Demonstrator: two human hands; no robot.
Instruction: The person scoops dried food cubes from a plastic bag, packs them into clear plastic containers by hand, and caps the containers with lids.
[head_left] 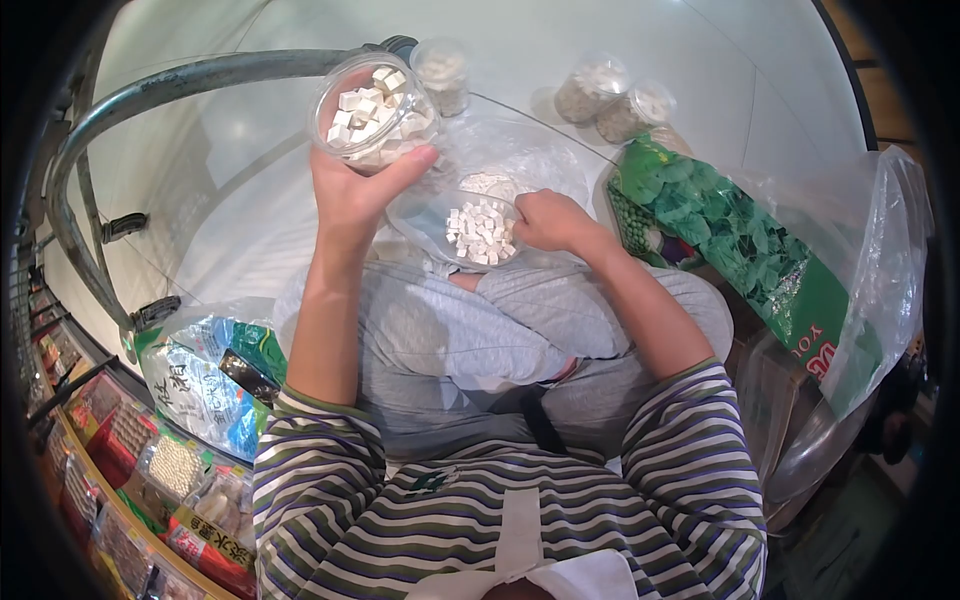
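Note:
My left hand [350, 190] is wrapped round a clear plastic jar [375, 112], raised and tilted so that its round mouth faces me. White cubes [368, 108] partly fill it. My right hand [550, 221] is closed at the edge of a clear, shallow round container [490, 264] heaped with small white cubes [481, 230]. The exact grip of those fingers is partly hidden. Beneath the container, a large clear plastic bag [425, 222] lies spread in front of my crossed legs. More white pieces [490, 183] show in the bag just beyond the heap.
A filled clear jar [441, 78] stands beyond my left hand. Two more jars [592, 88] [637, 108] stand at the far right. A green printed bag [740, 240] lies to my right. A metal cart frame [200, 70] curves at left, near packaged foods [175, 465].

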